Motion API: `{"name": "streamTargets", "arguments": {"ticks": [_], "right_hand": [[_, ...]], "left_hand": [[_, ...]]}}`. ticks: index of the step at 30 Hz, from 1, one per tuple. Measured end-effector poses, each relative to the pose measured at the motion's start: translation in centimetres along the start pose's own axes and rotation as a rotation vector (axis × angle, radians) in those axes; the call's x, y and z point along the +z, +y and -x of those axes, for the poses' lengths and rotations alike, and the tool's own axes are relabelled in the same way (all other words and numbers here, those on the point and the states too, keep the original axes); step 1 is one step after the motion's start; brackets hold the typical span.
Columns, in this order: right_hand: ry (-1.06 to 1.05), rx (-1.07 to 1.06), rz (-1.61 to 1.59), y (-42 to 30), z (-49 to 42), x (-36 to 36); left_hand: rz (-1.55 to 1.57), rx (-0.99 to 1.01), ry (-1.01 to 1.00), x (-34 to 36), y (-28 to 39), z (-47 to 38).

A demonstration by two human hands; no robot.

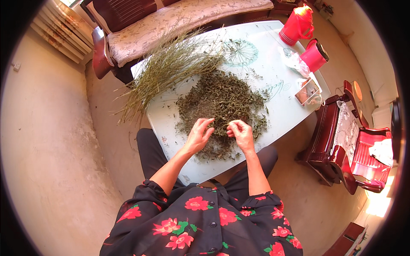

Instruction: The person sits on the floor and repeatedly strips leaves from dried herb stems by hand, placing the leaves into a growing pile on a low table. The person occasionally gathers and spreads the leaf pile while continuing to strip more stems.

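Observation:
A broad heap of dried, crumpled leaves (224, 92) lies on the glass-topped table (282, 112) before me. Over the near left part of this heap is my left hand (200, 135), its thumb and fingers apart with nothing between them. My right hand (241, 132) hovers at the heap's near right part, thumb and fingertips pinched together. From that pinch a thin bit of dried stem pokes out towards the left hand. Beyond the leaves, at the table's far left, lies a loose bundle of long, thin dried stalks (169, 67), some hanging past the edge.
At the far right stand a red thermos flask (296, 25) and a red container (315, 56), beside a clear plastic bag (296, 62). A phone-like flat object (307, 92) lies near the right edge. A wooden sofa (189, 24) and a wooden armchair (326, 140) flank the table.

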State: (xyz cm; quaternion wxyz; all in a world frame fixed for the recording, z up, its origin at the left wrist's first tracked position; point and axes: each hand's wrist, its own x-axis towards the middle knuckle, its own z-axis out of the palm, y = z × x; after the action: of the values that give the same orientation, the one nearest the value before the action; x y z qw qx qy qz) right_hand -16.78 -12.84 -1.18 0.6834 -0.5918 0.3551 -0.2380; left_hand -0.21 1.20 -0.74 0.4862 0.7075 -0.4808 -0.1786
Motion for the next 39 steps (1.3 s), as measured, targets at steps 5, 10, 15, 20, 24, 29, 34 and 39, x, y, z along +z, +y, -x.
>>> {"name": "streamTargets", "arguments": {"ticks": [5,10,15,20,24,29,34,39], "right_hand": [[-0.072,0.051,-0.034,0.2,0.5,2.2],[0.096,0.058,-0.115,0.7,-0.2,2.2],[0.208,-0.016,-0.024,1.9,-1.7,-1.9],[0.384,-0.134,0.37,2.3,-3.8,-4.9],[0.345,-0.102,0.551,1.1,-5.3,-4.2],[0.399,-0.079,0.653,1.3,-8.5,-2.9],[0.338,0.062,0.172,2.1,-7.3,-3.8],[0.306,0.164,-0.117,0.9,-3.3,-3.5]], "left_hand": [[0.1,-0.254,-0.241,-0.8,1.4,-1.7],[0.12,-0.064,0.023,-3.2,1.4,-3.0],[-0.278,0.163,0.485,-14.4,-3.4,-11.0],[-0.618,0.174,0.543,-23.2,-6.5,-19.2],[-0.728,0.3,0.621,-21.7,-5.4,-19.0],[-0.285,0.246,0.362,-12.1,-3.0,-11.2],[-0.035,-0.008,0.252,-4.3,-0.8,-3.8],[-0.067,0.023,0.087,0.5,1.6,-2.3]]}}
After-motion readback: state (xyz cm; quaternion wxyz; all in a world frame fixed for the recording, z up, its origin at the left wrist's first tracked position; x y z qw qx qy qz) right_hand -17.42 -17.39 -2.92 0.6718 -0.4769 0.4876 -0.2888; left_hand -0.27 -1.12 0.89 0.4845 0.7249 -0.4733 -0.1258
